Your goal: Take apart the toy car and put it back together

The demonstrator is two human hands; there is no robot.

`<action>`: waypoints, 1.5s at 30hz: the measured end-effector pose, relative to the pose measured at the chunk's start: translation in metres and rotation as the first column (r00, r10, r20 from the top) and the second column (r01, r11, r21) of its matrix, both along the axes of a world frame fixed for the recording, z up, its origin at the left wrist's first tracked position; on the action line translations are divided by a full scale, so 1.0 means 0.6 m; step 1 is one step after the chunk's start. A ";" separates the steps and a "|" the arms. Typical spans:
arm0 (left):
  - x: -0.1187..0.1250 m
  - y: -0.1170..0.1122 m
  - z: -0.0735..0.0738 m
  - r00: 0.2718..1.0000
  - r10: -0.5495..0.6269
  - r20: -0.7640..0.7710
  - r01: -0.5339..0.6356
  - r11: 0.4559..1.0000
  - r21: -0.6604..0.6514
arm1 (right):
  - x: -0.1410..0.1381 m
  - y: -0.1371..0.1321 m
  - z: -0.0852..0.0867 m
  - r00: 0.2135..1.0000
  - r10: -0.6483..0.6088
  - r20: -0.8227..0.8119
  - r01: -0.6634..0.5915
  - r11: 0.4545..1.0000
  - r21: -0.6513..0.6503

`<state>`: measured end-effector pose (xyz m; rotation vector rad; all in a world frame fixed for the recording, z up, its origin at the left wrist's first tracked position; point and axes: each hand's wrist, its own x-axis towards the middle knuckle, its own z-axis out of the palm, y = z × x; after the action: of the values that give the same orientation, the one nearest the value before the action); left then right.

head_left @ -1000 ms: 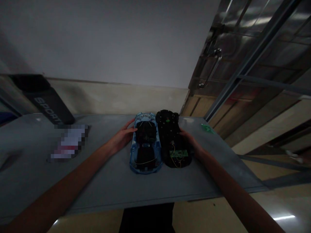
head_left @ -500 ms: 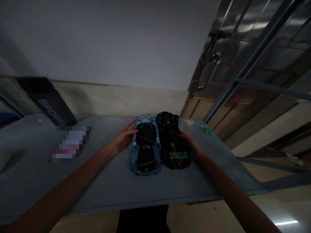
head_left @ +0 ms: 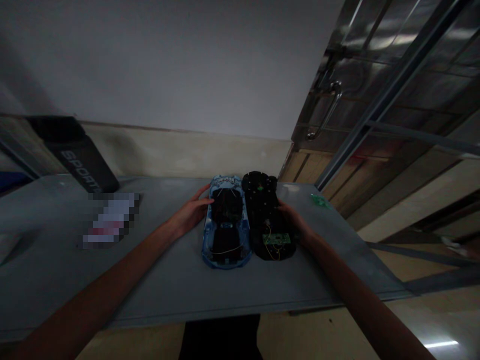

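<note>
A blue toy car body shell point(head_left: 245, 240) lies on the table with its hollow inside facing up, and a thin wire crosses its lower end. Close against its right side lies the black toy car chassis point(head_left: 262, 202), with a green circuit board point(head_left: 276, 239) and loose yellow wires at its near end. My left hand point(head_left: 190, 215) is closed on the shell's left edge, its thumb over the rim. On the far right, my right hand point(head_left: 294, 220) grips the chassis by its outer edge; most of its fingers are hidden.
Everything lies on a grey table point(head_left: 168, 285) against a wall. To the left are a dark SPORT bottle point(head_left: 84, 160) and a blurred-out flat object point(head_left: 112, 220). A small green piece point(head_left: 320, 201) lies right of the chassis. A metal frame post point(head_left: 360, 135) rises beyond the table's right edge.
The view has shifted very slightly. Both hands keep their places on the shell and the chassis, which lie as before.
</note>
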<state>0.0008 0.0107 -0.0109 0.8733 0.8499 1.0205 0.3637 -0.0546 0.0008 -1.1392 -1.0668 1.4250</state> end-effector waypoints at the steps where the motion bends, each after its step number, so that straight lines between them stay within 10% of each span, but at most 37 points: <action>1: 0.000 -0.001 0.001 1.000 -0.002 -0.004 0.002 1.000 -0.003 | 0.002 0.000 0.000 1.000 0.014 0.000 -0.014 1.000 0.002; 45: 0.006 -0.009 0.017 1.000 0.015 0.004 -0.015 1.000 -0.004 | 0.001 0.005 0.002 0.999 0.035 -0.025 -0.034 0.999 0.016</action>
<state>0.0046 0.0053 -0.0009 0.8629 0.8559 1.0325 0.3644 -0.0517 0.0021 -1.0934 -1.0825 1.4519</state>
